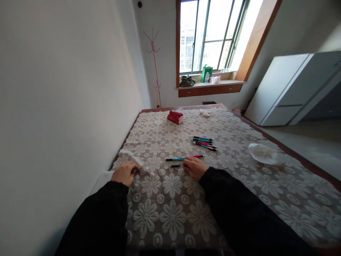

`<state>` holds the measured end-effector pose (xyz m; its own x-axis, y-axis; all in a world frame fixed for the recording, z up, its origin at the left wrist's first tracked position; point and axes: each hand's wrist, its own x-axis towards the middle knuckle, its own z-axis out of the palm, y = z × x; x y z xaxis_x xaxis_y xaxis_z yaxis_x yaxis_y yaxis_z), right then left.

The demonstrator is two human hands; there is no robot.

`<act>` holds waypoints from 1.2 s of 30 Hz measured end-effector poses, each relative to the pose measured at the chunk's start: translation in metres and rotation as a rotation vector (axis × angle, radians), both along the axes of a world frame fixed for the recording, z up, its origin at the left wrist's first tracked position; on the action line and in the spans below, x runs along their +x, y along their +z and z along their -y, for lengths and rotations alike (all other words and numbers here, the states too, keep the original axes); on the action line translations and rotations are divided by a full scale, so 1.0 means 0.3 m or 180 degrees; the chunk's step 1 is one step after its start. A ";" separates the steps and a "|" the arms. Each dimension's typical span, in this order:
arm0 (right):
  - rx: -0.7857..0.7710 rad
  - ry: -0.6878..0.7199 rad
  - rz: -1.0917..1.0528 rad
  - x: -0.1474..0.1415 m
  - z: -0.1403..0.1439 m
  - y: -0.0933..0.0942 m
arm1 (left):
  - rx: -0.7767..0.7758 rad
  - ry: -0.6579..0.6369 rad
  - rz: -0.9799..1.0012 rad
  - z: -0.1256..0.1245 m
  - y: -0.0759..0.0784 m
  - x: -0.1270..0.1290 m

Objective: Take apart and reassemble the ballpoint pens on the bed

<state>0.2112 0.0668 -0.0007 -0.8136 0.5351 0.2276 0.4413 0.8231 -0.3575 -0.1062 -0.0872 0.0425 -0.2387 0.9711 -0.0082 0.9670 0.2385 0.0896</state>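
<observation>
My left hand [124, 173] rests at the left side of the table, fingers curled inward, with something small and dark at the fingertips that I cannot make out. My right hand [195, 167] is lowered to the lace tablecloth, fingers bent together; whatever they pinch is hidden. Just left of these fingers lie a short black pen part [175, 166] and a thin pale piece [180, 169]. Behind them is a blue pen with a black end [174, 159], and a pink pen [198, 156] shows past the knuckles. Farther back, several blue and pink pens [204, 143] lie grouped.
The flowered lace tablecloth [172, 218] covers the table. A red tissue pack [175, 117] and a crumpled white tissue [205, 113] lie at the far end. A white plastic piece [263, 153] lies to the right. The wall [80, 89] runs close along the left edge.
</observation>
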 end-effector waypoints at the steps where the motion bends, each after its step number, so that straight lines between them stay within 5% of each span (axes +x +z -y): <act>1: 0.0000 -0.0026 -0.0006 0.002 -0.002 0.001 | 0.0032 -0.0009 0.0022 0.001 -0.006 -0.001; 9: 0.0026 -0.0266 -0.0136 0.016 -0.020 0.015 | -0.0026 -0.0105 0.0116 -0.041 0.035 0.028; 15: 0.0032 -0.0837 -0.0363 0.033 -0.052 0.020 | 0.0116 -0.0966 0.0915 -0.204 0.087 0.248; 20: 0.0252 -0.0580 -0.0485 0.057 -0.081 0.013 | 0.0478 -0.1000 0.0899 -0.305 0.021 0.382; 28: 0.0429 -0.0313 -0.0169 0.065 -0.082 0.001 | 0.1197 -0.1096 0.0857 -0.300 -0.121 0.350; 36: 0.0464 -0.1235 -0.0534 0.105 -0.126 0.013 | 0.1328 -0.1329 0.0974 -0.320 -0.148 0.327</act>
<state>0.2428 0.1045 0.0031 -0.5043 0.7460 0.4350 0.6732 0.6551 -0.3430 -0.0079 0.0087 -0.0018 0.1115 0.9179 0.3809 0.8869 -0.2648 0.3785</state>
